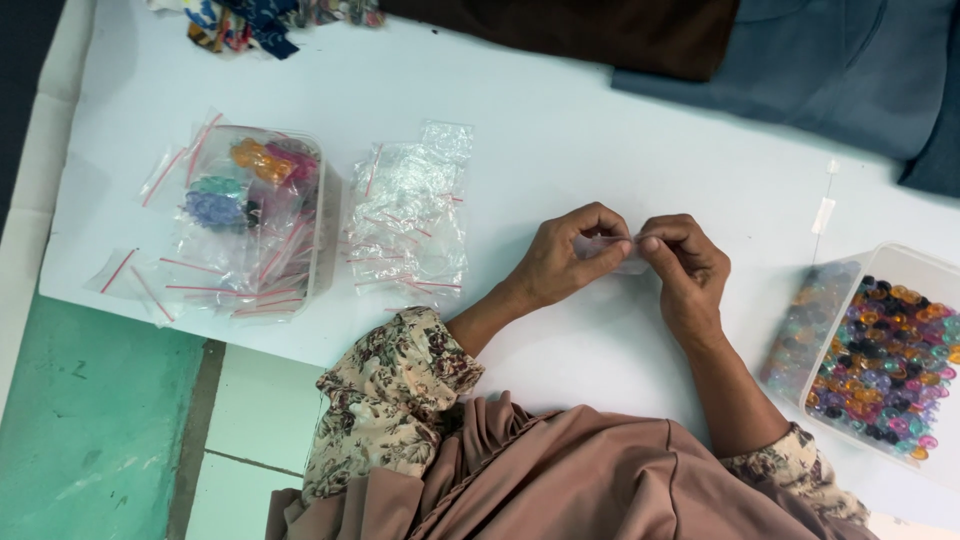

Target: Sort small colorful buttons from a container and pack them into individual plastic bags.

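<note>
- Right now I see both hands meeting over the white bench [560, 140], pinching one small clear zip bag [628, 262] between them.
- My left hand [565, 260] has its fingers [605, 245] curled in, thumb and forefinger clamped on the bag's left edge.
- My right hand [690, 270] grips the opposite edge the same way, fingers bent tight and knuckles up; the two sets of fingertips nearly touch.
- That bag sits near the middle of the bench, just above its surface; I cannot tell whether anything is inside it.
- To the right, near the bench edge, stands a clear plastic tub [905, 265] filled with small coloured beads [885, 365], with a second clear container of beads [805, 330] leaning against its left side.
- Left of the hands lies a loose pile of empty clear zip bags [410, 215] with red seal strips.
- Further left is another clear tub [322, 240] holding filled bags [245, 185] of orange, pink, green and blue beads, with more empty bags spread around it.
- Along the far side lie folded brown cloth [600, 35] and grey-blue cloth [850, 65].
</note>
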